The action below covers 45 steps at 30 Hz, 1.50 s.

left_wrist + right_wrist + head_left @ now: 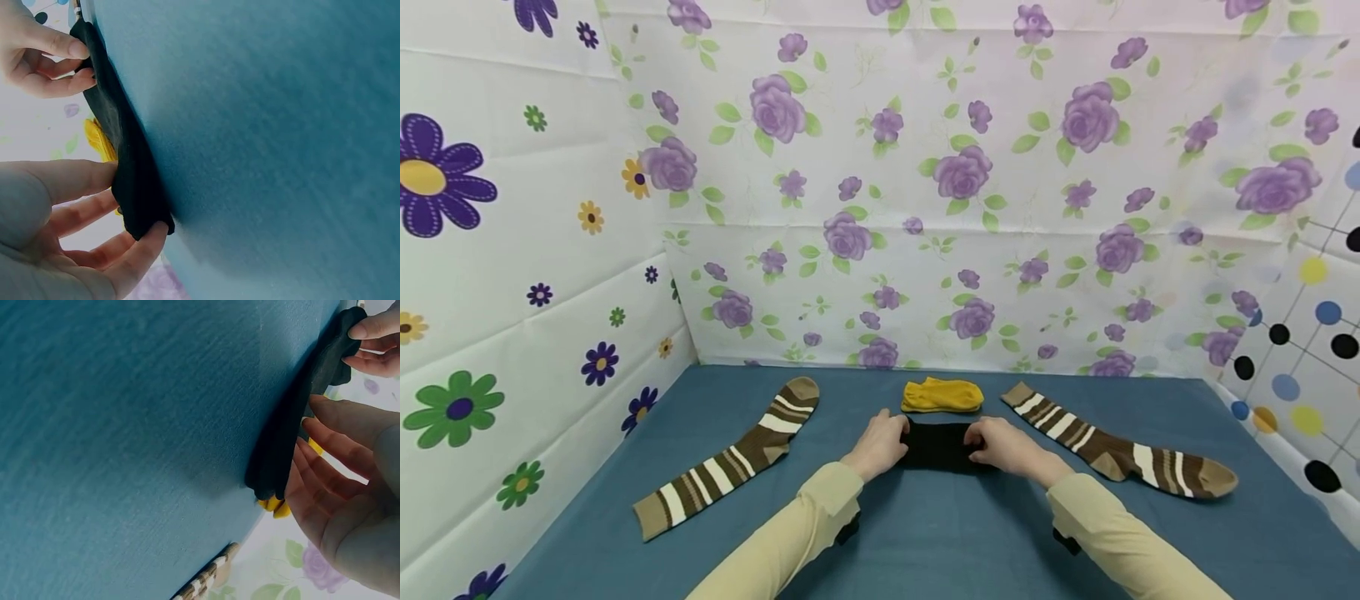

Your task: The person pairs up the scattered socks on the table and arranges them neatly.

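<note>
A folded black sock (936, 446) lies flat across the middle of the blue surface. My left hand (878, 447) holds its left end, with the thumb on the near side and fingers round the edge in the left wrist view. Toward the other end, my right hand (1009, 448) grips the sock between thumb and fingers; the fingertips are partly hidden behind the fabric. Just beyond it sits a folded yellow sock pair (942, 395), which neither hand touches.
A striped brown sock (730, 467) is stretched out on the left, and a matching striped sock (1120, 450) on the right. Flowered sheets (925, 275) stand behind and beside the blue tabletop (917, 550).
</note>
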Available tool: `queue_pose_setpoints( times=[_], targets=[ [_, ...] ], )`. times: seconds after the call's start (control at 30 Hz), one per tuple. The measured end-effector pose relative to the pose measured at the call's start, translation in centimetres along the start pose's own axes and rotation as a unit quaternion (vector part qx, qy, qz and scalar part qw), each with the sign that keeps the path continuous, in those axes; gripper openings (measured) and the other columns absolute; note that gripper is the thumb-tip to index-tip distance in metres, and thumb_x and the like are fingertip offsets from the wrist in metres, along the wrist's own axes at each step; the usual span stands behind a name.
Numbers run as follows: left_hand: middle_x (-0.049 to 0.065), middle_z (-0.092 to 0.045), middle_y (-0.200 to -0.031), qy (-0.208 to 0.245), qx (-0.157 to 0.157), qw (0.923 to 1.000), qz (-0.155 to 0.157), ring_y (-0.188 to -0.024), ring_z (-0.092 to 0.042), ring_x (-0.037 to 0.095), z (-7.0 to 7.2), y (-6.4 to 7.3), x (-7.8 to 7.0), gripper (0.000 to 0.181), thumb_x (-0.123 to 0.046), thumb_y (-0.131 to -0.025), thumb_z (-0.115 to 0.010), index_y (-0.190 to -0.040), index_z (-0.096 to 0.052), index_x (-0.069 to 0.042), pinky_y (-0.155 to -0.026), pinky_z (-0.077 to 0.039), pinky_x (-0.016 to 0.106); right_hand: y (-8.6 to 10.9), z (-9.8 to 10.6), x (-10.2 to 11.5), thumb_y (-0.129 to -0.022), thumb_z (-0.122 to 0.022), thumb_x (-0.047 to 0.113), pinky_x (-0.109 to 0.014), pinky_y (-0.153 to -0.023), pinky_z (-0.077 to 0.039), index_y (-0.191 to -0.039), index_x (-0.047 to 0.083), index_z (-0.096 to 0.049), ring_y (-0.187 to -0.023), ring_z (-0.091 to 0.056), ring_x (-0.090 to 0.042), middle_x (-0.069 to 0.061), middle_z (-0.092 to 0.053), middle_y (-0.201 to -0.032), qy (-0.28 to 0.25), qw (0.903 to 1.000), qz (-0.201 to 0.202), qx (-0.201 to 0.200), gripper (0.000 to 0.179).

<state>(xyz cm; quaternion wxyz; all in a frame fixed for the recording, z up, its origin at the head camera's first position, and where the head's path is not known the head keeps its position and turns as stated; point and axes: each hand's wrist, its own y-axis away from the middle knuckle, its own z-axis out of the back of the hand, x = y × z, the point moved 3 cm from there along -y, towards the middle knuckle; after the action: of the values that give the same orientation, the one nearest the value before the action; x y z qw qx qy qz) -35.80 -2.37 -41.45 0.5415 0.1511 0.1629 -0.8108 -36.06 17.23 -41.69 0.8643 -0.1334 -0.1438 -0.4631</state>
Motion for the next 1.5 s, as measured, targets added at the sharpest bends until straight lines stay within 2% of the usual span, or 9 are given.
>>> queue_pose_setpoints(
  times=[0.23, 0.57, 0.9, 1.0, 1.23, 1.5],
  targets=[
    [0.012, -0.049, -0.094, -0.002, -0.004, 1.0, -0.002, -0.092, -0.049, 0.028, -0.2, -0.4, 0.3, 0.019, 0.0, -0.083, -0.062, -0.102, -0.062, -0.001, -0.071, -0.044, 0.035, -0.2, -0.1, -0.1, -0.079, -0.07, 0.004, -0.033, -0.06, -0.042, -0.096, 0.001, -0.064, -0.071, -0.047, -0.016, -0.003, -0.052, -0.078, 0.004, 1.0, -0.001, -0.001, 0.018],
    [0.011, -0.049, -0.094, -0.008, -0.002, 0.9999, 0.013, -0.093, -0.049, 0.028, -0.3, -1.0, 0.6, 0.019, -0.001, -0.083, -0.064, -0.101, -0.062, -0.002, -0.072, -0.044, 0.036, -0.9, -0.1, -0.3, -0.078, -0.071, 0.005, -0.033, -0.061, -0.041, -0.097, 0.001, -0.064, -0.07, -0.046, -0.015, -0.003, -0.051, -0.079, 0.003, 0.9997, -0.024, -0.005, 0.021],
    [0.011, -0.05, -0.093, -0.019, -0.001, 0.9998, 0.011, -0.092, -0.05, 0.028, -0.2, -1.3, 0.5, 0.02, -0.001, -0.082, -0.065, -0.102, -0.062, -0.001, -0.072, -0.045, 0.035, -1.4, -0.3, -1.0, -0.077, -0.072, 0.006, -0.033, -0.061, -0.041, -0.097, 0.003, -0.064, -0.069, -0.046, -0.015, -0.002, -0.05, -0.08, 0.0, 0.9992, -0.04, -0.001, 0.022],
    [0.012, -0.05, -0.094, -0.028, 0.003, 0.9995, 0.015, -0.092, -0.05, 0.028, -0.3, -1.4, 0.5, 0.019, -0.002, -0.083, -0.065, -0.102, -0.062, -0.002, -0.071, -0.045, 0.035, -1.4, -0.2, -0.9, -0.077, -0.072, 0.006, -0.034, -0.062, -0.042, -0.098, 0.003, -0.064, -0.07, -0.047, -0.015, -0.003, -0.05, -0.08, 0.002, 0.9993, -0.037, 0.002, 0.022],
    [0.016, -0.049, -0.092, -0.08, 0.012, 0.9967, 0.012, -0.088, -0.049, 0.032, -0.6, -1.4, 0.0, 0.013, 0.0, -0.087, -0.058, -0.099, -0.061, -0.002, -0.061, -0.046, 0.038, -1.4, -0.1, -0.8, -0.077, -0.072, 0.006, -0.034, -0.064, -0.043, -0.098, 0.004, -0.065, -0.073, -0.05, -0.017, -0.003, -0.052, -0.082, 0.011, 0.999, -0.041, 0.01, 0.023],
    [0.015, -0.048, -0.093, -0.092, 0.018, 0.9954, 0.02, -0.086, -0.048, 0.03, -0.6, -1.0, -0.2, 0.014, -0.004, -0.088, -0.058, -0.101, -0.061, -0.004, -0.059, -0.045, 0.038, -1.0, -0.2, -0.6, -0.077, -0.072, 0.005, -0.034, -0.064, -0.043, -0.1, 0.003, -0.064, -0.072, -0.049, -0.016, -0.003, -0.05, -0.082, 0.015, 0.999, -0.041, 0.005, 0.024]
  ],
)
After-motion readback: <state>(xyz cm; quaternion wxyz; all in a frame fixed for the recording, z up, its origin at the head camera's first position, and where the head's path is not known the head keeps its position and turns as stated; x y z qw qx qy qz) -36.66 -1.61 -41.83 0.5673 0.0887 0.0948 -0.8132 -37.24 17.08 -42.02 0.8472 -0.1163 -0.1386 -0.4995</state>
